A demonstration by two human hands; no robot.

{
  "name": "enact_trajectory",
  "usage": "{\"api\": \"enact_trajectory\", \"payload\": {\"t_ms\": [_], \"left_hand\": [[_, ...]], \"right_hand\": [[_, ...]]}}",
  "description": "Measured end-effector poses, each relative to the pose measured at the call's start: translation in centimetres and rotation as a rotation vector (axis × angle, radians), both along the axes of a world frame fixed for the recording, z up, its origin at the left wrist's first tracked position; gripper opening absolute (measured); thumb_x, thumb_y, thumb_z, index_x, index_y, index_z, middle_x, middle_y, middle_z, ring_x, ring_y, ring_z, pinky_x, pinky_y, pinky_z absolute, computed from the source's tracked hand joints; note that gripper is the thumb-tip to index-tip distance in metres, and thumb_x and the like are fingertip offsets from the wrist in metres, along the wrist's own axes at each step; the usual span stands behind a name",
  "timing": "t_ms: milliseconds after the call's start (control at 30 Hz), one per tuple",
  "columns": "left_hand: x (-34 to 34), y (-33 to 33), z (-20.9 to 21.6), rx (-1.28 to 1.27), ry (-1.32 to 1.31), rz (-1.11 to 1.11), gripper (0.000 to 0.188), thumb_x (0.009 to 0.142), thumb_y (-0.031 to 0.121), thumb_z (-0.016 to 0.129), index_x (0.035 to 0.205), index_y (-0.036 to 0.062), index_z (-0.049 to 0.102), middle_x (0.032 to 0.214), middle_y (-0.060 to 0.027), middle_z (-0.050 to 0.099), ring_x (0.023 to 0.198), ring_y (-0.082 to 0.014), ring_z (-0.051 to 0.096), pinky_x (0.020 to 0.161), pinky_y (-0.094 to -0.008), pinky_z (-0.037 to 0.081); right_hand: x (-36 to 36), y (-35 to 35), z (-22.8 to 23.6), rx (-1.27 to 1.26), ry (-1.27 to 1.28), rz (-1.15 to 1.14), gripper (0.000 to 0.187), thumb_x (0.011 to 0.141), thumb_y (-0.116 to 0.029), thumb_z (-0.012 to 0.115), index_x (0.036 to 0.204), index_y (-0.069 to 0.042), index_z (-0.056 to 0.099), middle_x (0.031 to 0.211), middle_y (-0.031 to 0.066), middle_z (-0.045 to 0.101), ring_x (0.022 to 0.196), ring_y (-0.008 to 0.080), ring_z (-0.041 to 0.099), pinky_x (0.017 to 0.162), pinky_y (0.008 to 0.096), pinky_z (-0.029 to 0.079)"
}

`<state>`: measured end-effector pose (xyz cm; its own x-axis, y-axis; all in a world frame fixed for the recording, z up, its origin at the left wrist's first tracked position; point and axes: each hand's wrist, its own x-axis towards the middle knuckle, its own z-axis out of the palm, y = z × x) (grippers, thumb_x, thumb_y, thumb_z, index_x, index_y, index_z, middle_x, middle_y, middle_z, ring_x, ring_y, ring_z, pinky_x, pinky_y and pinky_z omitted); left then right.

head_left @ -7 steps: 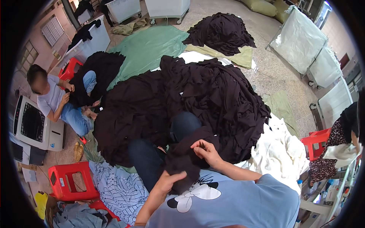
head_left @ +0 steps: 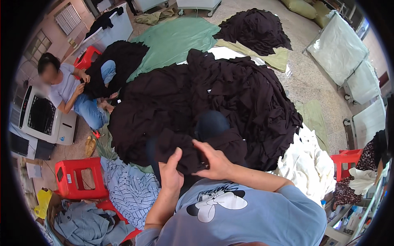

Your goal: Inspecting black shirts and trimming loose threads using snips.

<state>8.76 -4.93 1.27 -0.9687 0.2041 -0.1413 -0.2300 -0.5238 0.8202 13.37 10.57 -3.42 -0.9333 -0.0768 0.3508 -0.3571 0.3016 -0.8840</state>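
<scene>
"How far along is the work looking?"

"One dark cloth (head_left: 185, 158) is being handled, bunching between the left hand (head_left: 171, 174) and the right hand (head_left: 217, 161), just above the lap. I'm judging this piece to be midway through."

"And the rest?"

"A large dark heap (head_left: 258, 108) is spreading around a bent knee (head_left: 212, 124), and a smaller dark heap (head_left: 255, 32) is sitting farther off, right of a green sheet (head_left: 176, 41). Nothing is marking either as finished or waiting, so I'm not sorting done from left."

"What is each grip doing?"

"The right one is curving partly open, thumb and fingertips standing apart with cloth lying between. The left thumb is pointing up, while the cloth is hiding the fingers; whether they're clasping it, I'm not able to tell."

"Are any containers holding things?"

"A white wheeled bin (head_left: 107, 37) at upper left is carrying black cloth (head_left: 107, 20) over its rim. At lower left, a grey-blue garment (head_left: 84, 225) is lying in what is seemingly a brown holder (head_left: 52, 201). A white-sided cart (head_left: 338, 47) at right is hiding its contents."
</scene>
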Motion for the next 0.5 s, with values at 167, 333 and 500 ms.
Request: {"api": "enact_trajectory", "payload": {"t_ms": [167, 333, 500], "left_hand": [[-0.6, -3.5, -0.3, 0.01, 0.053, 0.047, 0.05, 0.089, 0.02, 0.062, 0.133, 0.0022, 0.045, 0.117, -0.0097, 0.058, 0.104, -0.0201, 0.059, 0.093, -0.0325, 0.047], [-4.2, -13.6, -7.2, -0.358, 0.015, 0.434, 0.023, 0.098, 0.023, 0.052, 0.113, 0.0061, 0.052, 0.092, -0.0079, 0.065, 0.078, -0.0134, 0.061, 0.07, -0.0259, 0.05], [-2.9, -13.6, -12.7, -0.302, -0.234, 0.27, 0.013, 0.095, 0.013, 0.057, 0.106, 0.0059, 0.055, 0.088, -0.008, 0.065, 0.071, -0.0142, 0.062, 0.064, -0.0241, 0.051]], "right_hand": [[-1.8, -1.6, -2.2, -0.247, -0.347, 0.385, 0.021, 0.073, -0.007, 0.072, 0.084, 0.004, 0.058, 0.07, 0.0121, 0.059, 0.069, 0.0136, 0.058, 0.062, 0.0314, 0.047], [-2.8, -2.4, -0.9, -0.066, -0.96, 0.753, 0.034, 0.075, -0.027, 0.077, 0.082, 0.003, 0.063, 0.059, 0.0043, 0.053, 0.051, 0.0135, 0.048, 0.047, 0.0301, 0.037], [-16.4, 5.3, 0.8, 0.246, -1.037, 0.417, 0.039, 0.071, -0.028, 0.078, 0.095, 0.002, 0.069, 0.071, 0.01, 0.064, 0.064, 0.0178, 0.064, 0.054, 0.0316, 0.049]]}}
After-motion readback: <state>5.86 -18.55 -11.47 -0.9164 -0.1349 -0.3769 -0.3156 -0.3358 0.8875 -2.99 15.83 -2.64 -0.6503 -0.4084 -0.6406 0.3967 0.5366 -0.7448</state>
